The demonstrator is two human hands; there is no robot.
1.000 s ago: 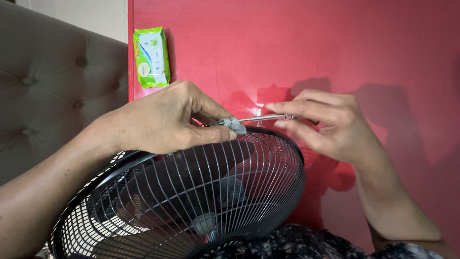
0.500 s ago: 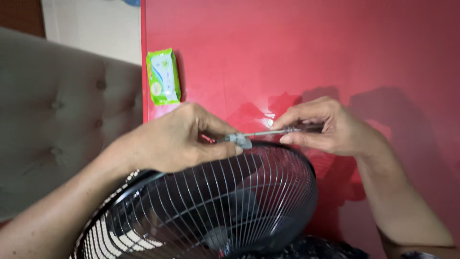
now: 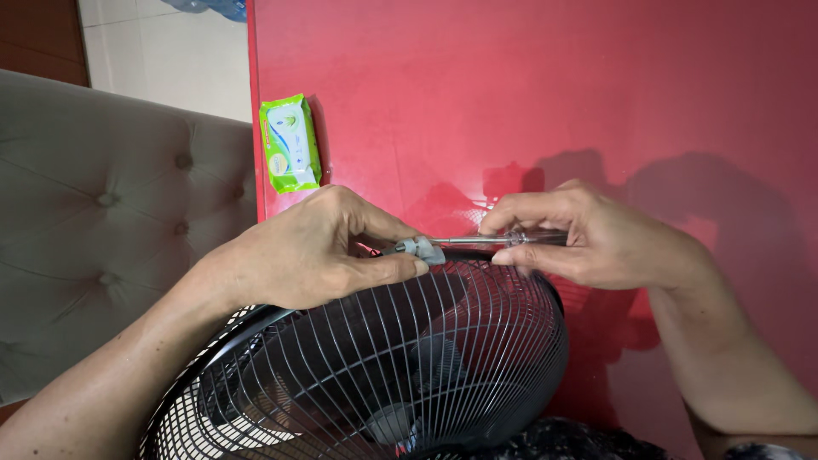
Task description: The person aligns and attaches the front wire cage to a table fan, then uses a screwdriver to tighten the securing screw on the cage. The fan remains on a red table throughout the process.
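A person works with both bare hands at the rim of a black wire fan guard [image 3: 400,358], seen from above against a glossy red surface [image 3: 596,94]. The left hand [image 3: 298,251] is closed around a small grey clip [image 3: 423,248] on the top edge of the guard, thumb and forefinger pinching it in place. The right hand [image 3: 588,243] grips a slim screwdriver [image 3: 477,241] by its clear handle, fingers curled shut round it, the metal shaft lying level and its tip meeting the clip. Compared with a second ago, the right fingers have gone from stretched out along the shaft to folded tightly over the handle, which suggests the tool is being rolled between the fingertips to turn a screw in the clip. The left hand keeps the same pinch throughout. A green packet of wipes [image 3: 290,143] lies well apart on the red surface, beside a grey tufted cushion [image 3: 102,230].
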